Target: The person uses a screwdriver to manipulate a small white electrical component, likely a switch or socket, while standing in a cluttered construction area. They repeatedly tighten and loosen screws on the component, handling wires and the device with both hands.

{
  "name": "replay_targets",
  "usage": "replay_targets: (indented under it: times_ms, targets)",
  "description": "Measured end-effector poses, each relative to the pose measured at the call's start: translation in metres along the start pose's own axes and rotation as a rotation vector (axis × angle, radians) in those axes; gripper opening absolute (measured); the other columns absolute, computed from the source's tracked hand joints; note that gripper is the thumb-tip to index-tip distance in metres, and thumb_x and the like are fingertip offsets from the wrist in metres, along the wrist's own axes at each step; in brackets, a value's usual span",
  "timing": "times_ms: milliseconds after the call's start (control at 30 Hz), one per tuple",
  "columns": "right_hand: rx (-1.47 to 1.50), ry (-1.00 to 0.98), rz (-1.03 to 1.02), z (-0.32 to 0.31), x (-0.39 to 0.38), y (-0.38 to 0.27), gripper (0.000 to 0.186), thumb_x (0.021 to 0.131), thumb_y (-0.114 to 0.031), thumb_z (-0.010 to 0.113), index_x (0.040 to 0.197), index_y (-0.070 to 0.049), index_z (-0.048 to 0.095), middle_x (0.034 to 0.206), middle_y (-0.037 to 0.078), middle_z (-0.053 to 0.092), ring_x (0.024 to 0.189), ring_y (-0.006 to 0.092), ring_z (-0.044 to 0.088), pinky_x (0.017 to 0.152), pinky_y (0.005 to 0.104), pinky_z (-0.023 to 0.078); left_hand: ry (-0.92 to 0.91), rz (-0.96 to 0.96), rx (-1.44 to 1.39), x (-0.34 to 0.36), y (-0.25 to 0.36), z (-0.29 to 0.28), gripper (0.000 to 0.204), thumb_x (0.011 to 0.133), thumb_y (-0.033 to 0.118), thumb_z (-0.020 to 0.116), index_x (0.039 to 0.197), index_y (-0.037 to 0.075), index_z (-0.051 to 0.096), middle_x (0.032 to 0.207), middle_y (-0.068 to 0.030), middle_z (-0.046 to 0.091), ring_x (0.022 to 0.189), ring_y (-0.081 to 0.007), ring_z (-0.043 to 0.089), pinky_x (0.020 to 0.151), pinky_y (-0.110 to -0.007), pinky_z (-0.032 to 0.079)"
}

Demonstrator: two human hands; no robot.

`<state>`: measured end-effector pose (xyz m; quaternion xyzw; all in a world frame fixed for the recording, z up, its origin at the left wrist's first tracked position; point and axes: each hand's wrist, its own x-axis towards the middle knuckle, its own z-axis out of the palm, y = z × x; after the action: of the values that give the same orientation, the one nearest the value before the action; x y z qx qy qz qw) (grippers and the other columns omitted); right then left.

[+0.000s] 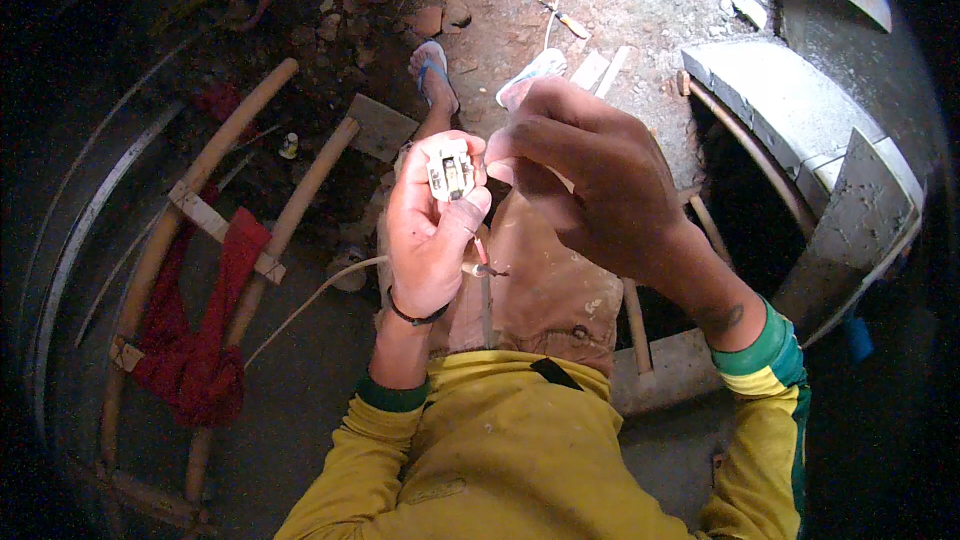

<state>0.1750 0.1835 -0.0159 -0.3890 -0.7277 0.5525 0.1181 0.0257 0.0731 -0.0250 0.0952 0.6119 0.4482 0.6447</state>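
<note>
My left hand [425, 240] holds a small white electrical fitting [450, 168] between thumb and fingers, its inner metal parts facing up. Just right of it, my right hand [580, 170] has thumb and forefinger pinched together; whatever they may hold is too small or hidden to make out. A white cable [355, 267] runs from the left to below my left hand, where a bare-looking end with red and dark wire [482, 262] sticks out over my lap.
A wooden ladder [315, 185] draped with red cloth [200, 360] lies at left. At right are grey mortar-stained boards [770, 110] and poles. A screwdriver [568, 22] and broken bricks [428, 20] lie on the dirt floor beyond my sandalled feet [436, 75].
</note>
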Motion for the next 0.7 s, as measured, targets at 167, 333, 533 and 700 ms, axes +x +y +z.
replay_targets:
  times_ms: [167, 333, 533, 700]
  targets:
    - [-0.089, -0.059, 0.003, -0.004, 0.004, -0.003, 0.018, 0.076, 0.003, 0.063, 0.091, -0.006, 0.06, 0.081, 0.012, 0.053, 0.07, 0.0334, 0.059, 0.059, 0.0392, 0.047, -0.006, -0.034, -0.017, -0.001, 0.006, 0.001, 0.035, 0.089, 0.003, 0.058, 0.123, 0.003, 0.049, 0.105, -0.0024, 0.058, 0.081, -0.0031, 0.054, 0.054, -0.015, 0.046]
    - [-0.137, -0.063, -0.035, -0.005, 0.01, 0.0, 0.012, 0.078, -0.009, 0.064, 0.09, -0.009, 0.062, 0.085, 0.01, 0.054, 0.069, 0.0341, 0.061, 0.057, 0.0443, 0.048, 0.015, 0.027, 0.034, 0.002, 0.001, 0.002, 0.035, 0.089, 0.004, 0.058, 0.123, 0.003, 0.05, 0.104, -0.0017, 0.059, 0.081, -0.0026, 0.054, 0.053, -0.015, 0.046]
    - [-0.125, -0.133, -0.042, -0.01, 0.015, -0.002, 0.023, 0.074, 0.003, 0.063, 0.093, -0.007, 0.058, 0.086, 0.011, 0.053, 0.071, 0.0367, 0.058, 0.059, 0.044, 0.046, 0.019, -0.054, 0.026, 0.002, 0.011, 0.003, 0.034, 0.09, 0.002, 0.058, 0.123, 0.003, 0.05, 0.104, -0.0013, 0.059, 0.082, -0.0025, 0.055, 0.063, -0.016, 0.047]
    - [-0.125, -0.109, -0.06, -0.008, 0.017, -0.002, 0.022, 0.074, 0.003, 0.064, 0.093, -0.008, 0.058, 0.086, 0.011, 0.053, 0.071, 0.0363, 0.058, 0.059, 0.0449, 0.046, -0.008, -0.025, 0.01, 0.003, 0.008, 0.0, 0.034, 0.09, 0.001, 0.058, 0.123, 0.003, 0.05, 0.103, -0.0009, 0.06, 0.085, -0.003, 0.056, 0.065, -0.017, 0.047]
